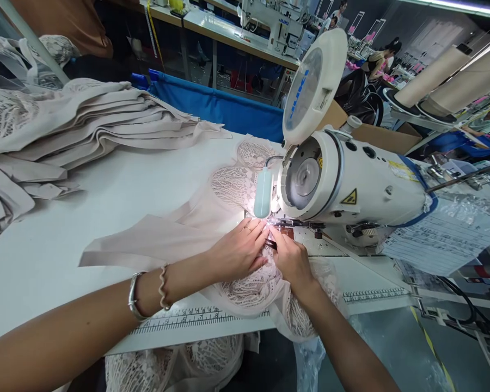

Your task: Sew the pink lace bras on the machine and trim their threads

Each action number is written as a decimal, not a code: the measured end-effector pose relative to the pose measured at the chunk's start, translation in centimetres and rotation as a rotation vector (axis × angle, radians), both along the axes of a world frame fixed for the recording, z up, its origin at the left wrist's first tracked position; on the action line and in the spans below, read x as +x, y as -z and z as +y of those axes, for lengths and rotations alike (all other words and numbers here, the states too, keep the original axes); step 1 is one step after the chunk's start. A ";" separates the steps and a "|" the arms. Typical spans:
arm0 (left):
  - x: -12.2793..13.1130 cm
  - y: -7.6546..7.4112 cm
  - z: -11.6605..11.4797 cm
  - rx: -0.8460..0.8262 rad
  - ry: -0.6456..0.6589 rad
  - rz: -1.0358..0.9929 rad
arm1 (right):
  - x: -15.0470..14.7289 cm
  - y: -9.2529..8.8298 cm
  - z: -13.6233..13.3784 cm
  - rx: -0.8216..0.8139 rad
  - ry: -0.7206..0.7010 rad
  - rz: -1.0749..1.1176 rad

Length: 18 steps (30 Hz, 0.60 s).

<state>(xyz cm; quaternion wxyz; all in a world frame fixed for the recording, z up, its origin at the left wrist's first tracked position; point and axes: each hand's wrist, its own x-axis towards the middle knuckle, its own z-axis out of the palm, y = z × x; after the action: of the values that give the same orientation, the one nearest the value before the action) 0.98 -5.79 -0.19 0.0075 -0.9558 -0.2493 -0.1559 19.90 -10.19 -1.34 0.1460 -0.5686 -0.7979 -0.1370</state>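
A pale beige lace bra (232,188) lies across the white sewing table, its lace cups on both sides of the needle area and a plain fabric wing stretching left. My left hand (240,247) rests on it, fingers closed together with the tips gripping fabric beside the needle. Close against it, my right hand (292,258) pinches the same bra from the right. A small dark object shows between the hands; its kind cannot be made out. The sewing machine (363,179) stands right of my hands, its round end cover (315,87) swung up. A lit pale-green lamp (263,193) hangs just above my fingertips.
Stacked beige lace pieces (106,117) lie at the left. A printed ruler (188,318) runs along the front edge; more lace cups (175,365) hang below. Behind is a blue cloth bin (220,106). A written sheet (445,234) lies right. Other people sit farther back.
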 end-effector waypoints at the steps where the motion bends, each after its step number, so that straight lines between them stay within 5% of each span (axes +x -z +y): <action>1: 0.0 0.0 0.1 0.006 -0.006 -0.001 | 0.0 -0.1 0.1 -0.025 0.009 0.010; 5: 0.0 -0.1 0.1 0.092 -0.006 0.013 | -0.1 -0.8 0.3 -0.150 0.100 0.046; 9: 0.1 -0.4 -0.9 0.169 0.149 0.122 | 0.4 -1.8 0.0 -0.235 0.150 0.150; 14: -0.1 -0.1 -1.2 0.031 0.153 0.114 | 1.3 -2.1 -0.4 -0.197 -0.008 0.226; 18: -0.7 0.0 0.2 -0.067 0.186 0.027 | 1.3 -1.8 -0.3 -0.203 -0.003 0.189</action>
<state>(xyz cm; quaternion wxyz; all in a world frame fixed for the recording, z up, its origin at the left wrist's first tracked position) 0.28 -5.59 -0.15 -0.0354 -0.9765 -0.1644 -0.1348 21.17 -10.47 0.50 0.1627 -0.5897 -0.7911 -0.0012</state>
